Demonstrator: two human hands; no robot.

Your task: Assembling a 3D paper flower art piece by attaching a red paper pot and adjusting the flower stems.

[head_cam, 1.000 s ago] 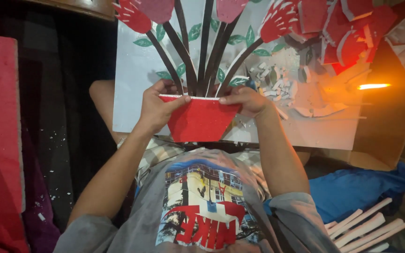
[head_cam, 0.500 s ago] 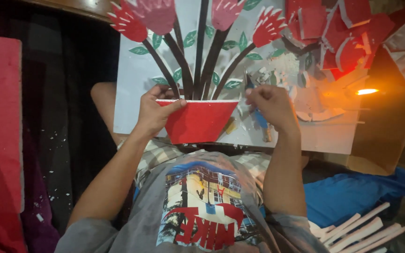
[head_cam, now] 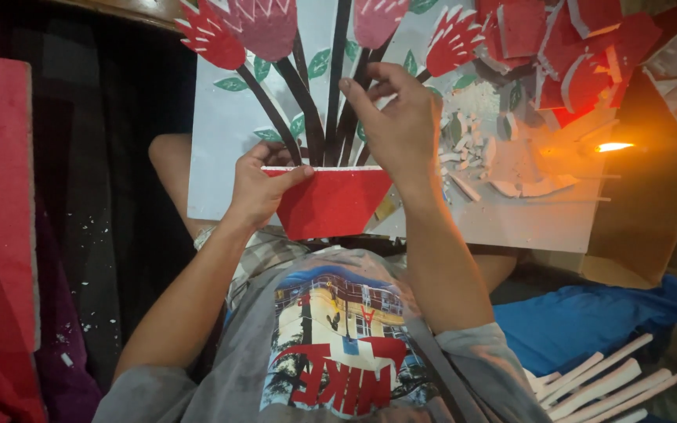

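- Head view: left hand (head_cam: pixel 258 188) grips red pot cutout (head_cam: pixel 331 202) at its top-left corner, thumb on front.
- Right hand (head_cam: pixel 398 125) above pot, fingertips pinching dark stems (head_cam: pixel 337 86).
- Both on white board (head_cam: pixel 221 149).

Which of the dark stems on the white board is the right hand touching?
The right hand touches a right-leaning stem beside the upright centre stem; the left-leaning stems stand clear of it, nearer the left hand.

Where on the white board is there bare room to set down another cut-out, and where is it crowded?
Bare: white board left of the dark stems, above the left hand. Crowded: red foam scraps and white offcuts right of the right hand.
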